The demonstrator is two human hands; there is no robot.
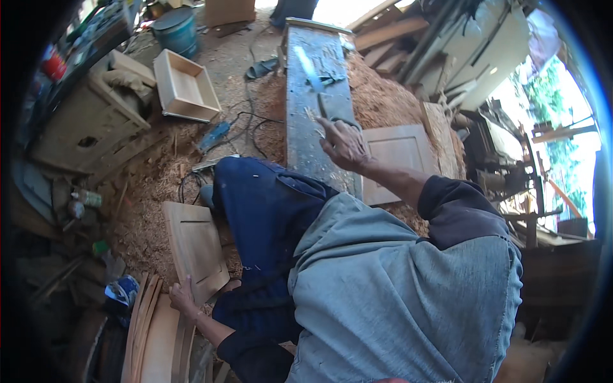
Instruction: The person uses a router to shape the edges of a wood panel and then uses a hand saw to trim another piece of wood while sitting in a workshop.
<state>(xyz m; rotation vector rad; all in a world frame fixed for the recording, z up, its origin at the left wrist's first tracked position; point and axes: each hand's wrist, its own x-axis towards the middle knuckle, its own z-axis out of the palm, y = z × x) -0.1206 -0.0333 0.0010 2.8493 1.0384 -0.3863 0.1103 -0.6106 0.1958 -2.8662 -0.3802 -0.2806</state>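
Observation:
A pale wooden panel door (193, 246) with a raised frame and dark grooves stands tilted beside my left leg. My left hand (184, 297) grips it by its lower left edge, thumb on the face. Over the long worn workbench (300, 137) is my right hand (345, 145), fingers apart and pointing forward. Thin wood shavings (312, 116) show just past its fingertips. A grey-green thing (335, 108), its kind unclear, lies on the bench beyond that hand. To the right of the bench leans a second panel door (399, 159), partly behind my right forearm.
An open wooden drawer box (187, 86) and a teal bucket (175, 32) stand at the far left. Black cords (248, 118) and a blue-handled tool (215, 136) lie on the shavings-covered floor. Wood strips (143, 319) stand at the lower left, a shavings heap (377, 92) right of the bench.

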